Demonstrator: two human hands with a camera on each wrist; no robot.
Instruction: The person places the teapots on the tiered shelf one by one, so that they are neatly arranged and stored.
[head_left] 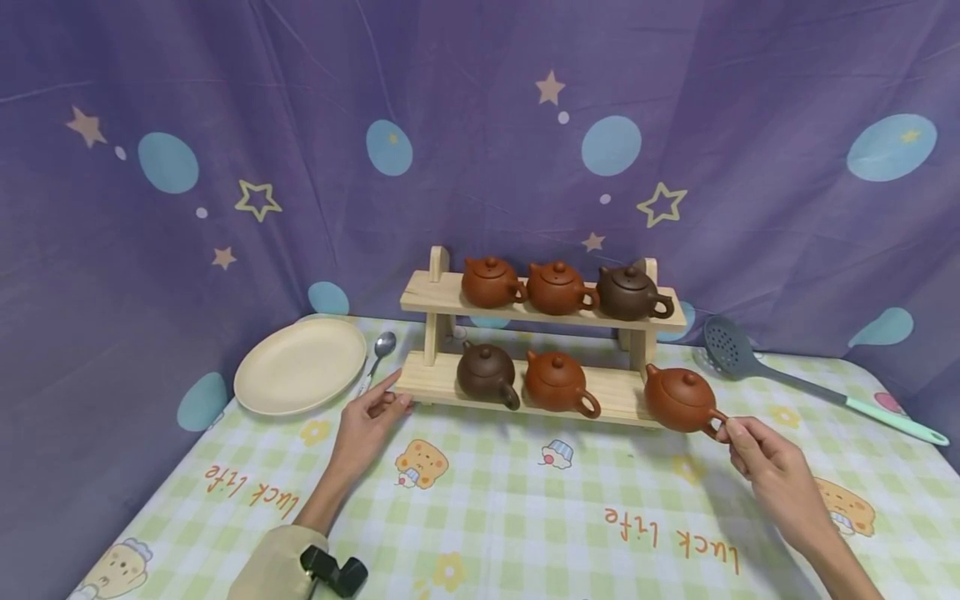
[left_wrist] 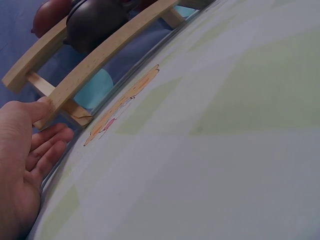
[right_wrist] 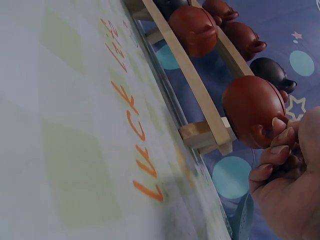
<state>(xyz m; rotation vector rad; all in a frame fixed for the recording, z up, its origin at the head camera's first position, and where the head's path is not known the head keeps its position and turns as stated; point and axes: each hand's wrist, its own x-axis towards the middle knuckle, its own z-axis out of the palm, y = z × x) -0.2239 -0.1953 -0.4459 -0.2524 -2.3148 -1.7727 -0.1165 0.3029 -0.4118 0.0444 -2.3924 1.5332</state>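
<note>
My right hand [head_left: 772, 471] pinches the handle of a reddish-brown teapot [head_left: 681, 400] at the right end of the lower board of a two-tier wooden shelf [head_left: 427, 375]. In the right wrist view this teapot [right_wrist: 252, 110] overlaps the board's end; whether it touches the wood I cannot tell. My left hand [head_left: 367, 429] grips the lower board's left end, thumb above and fingers below. A dark brown teapot [head_left: 486, 371] and a reddish one [head_left: 557, 382] stand on the lower board. The upper board carries two reddish teapots [head_left: 491, 282] and a dark brown one [head_left: 628, 292].
Left of the shelf lie a cream oval plate [head_left: 300, 367] and a spoon [head_left: 384, 343]. A grey slotted skimmer [head_left: 727, 346] with a mint handle lies to the right. A checked cloth [head_left: 525, 517] covers the table, and a purple curtain [head_left: 480, 200] hangs behind.
</note>
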